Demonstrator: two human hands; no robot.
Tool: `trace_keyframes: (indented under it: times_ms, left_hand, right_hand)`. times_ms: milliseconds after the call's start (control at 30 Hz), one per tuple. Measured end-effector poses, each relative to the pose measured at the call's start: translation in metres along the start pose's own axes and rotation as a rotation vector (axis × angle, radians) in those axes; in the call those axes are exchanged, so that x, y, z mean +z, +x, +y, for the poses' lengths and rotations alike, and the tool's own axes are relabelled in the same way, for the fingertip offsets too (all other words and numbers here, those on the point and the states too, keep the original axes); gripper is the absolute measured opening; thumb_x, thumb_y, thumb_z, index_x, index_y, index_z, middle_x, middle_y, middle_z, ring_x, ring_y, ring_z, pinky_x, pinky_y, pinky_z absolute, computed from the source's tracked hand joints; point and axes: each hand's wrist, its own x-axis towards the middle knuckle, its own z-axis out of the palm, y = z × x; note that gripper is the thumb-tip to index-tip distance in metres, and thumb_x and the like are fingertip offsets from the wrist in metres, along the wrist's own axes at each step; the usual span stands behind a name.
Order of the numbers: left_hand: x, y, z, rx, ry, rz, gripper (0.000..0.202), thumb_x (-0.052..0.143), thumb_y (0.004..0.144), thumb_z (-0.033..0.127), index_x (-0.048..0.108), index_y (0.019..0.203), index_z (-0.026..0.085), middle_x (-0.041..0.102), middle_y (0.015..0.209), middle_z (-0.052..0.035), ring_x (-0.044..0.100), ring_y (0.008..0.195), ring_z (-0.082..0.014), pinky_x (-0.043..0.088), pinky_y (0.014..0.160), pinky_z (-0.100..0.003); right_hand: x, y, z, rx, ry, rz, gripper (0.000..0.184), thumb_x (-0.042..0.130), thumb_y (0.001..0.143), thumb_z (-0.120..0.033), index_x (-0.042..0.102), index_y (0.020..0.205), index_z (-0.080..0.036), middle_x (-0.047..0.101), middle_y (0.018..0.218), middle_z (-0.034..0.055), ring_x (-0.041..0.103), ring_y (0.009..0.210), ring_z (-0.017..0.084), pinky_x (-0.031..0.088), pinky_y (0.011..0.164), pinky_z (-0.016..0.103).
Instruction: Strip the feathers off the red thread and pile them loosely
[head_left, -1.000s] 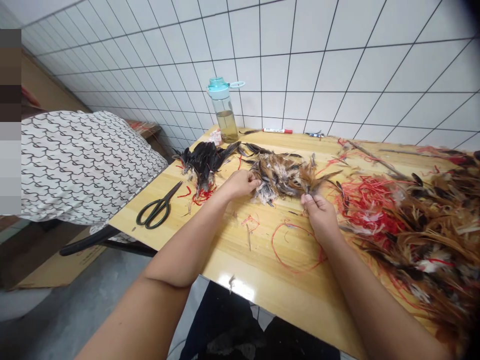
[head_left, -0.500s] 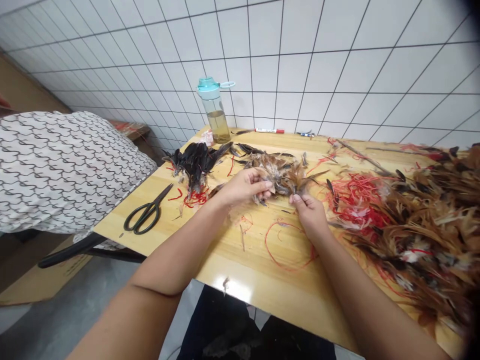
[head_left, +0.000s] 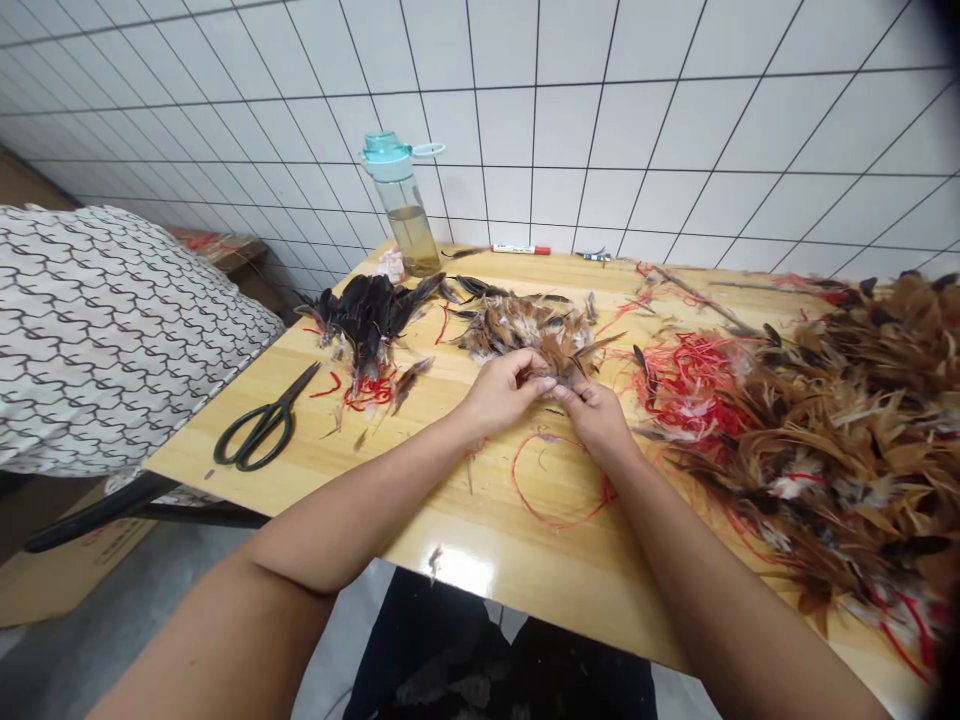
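Observation:
Between my two hands, over the middle of the table, is a small bunch of brown feathers [head_left: 564, 352]. My right hand [head_left: 596, 412] is closed on its lower end, thumb towards the left. My left hand [head_left: 510, 388] meets it there, thumb and fingers pinched at the bunch's base; the exact grip is partly hidden. Just behind lies a pile of loose brown and white feathers [head_left: 502, 322]. A loop of red string [head_left: 517, 490] rests on the wood in front of my right hand.
Black scissors [head_left: 262, 425] and black feathers [head_left: 371, 315] lie left on the wooden table [head_left: 420, 500]. A bottle [head_left: 405, 215] and a red-capped marker [head_left: 520, 249] are by the tiled wall. Red string [head_left: 694, 385] and a large brown feather heap [head_left: 840, 440] cover the right. Patterned fabric [head_left: 112, 340] borders the left.
My hands have come together at the bunch's base; before, they were apart, with my left hand at the loose pile. The whole view has shifted slightly.

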Motion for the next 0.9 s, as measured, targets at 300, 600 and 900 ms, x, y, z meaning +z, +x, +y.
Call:
trace_keyframes:
  times_ms: [300, 600, 900]
  left_hand:
    - [-0.002, -0.002, 0.005, 0.100, 0.080, 0.031, 0.012, 0.057, 0.084, 0.028, 0.056, 0.080, 0.017, 0.062, 0.077, -0.0012, 0.056, 0.073, -0.0121, 0.044, 0.071, -0.024]
    - [-0.094, 0.009, 0.020, 0.118, 0.681, 0.132, 0.006, 0.058, 0.078, 0.019, 0.062, 0.076, 0.017, 0.062, 0.078, -0.0018, 0.054, 0.075, -0.0136, 0.039, 0.073, -0.025]
    - [-0.093, 0.012, 0.004, -0.104, 0.774, -0.029, 0.027, 0.058, 0.081, 0.042, 0.063, 0.070, 0.018, 0.063, 0.068, -0.0019, 0.049, 0.061, -0.0138, 0.031, 0.061, -0.026]
  right_hand:
    - [0.000, -0.001, -0.006, -0.018, 0.013, 0.000, 0.029, 0.059, 0.074, -0.048, 0.065, 0.063, -0.022, 0.065, 0.073, 0.0035, 0.057, 0.074, 0.019, 0.045, 0.073, 0.034]
    - [-0.004, -0.004, -0.011, 0.082, 0.015, 0.119, 0.033, 0.055, 0.076, -0.053, 0.060, 0.070, -0.021, 0.054, 0.063, -0.0003, 0.045, 0.062, 0.015, 0.038, 0.063, 0.029]
    - [-0.005, -0.005, -0.013, 0.082, -0.014, 0.099, 0.036, 0.057, 0.075, -0.055, 0.061, 0.069, -0.020, 0.051, 0.059, -0.0017, 0.042, 0.058, 0.014, 0.035, 0.058, 0.028]
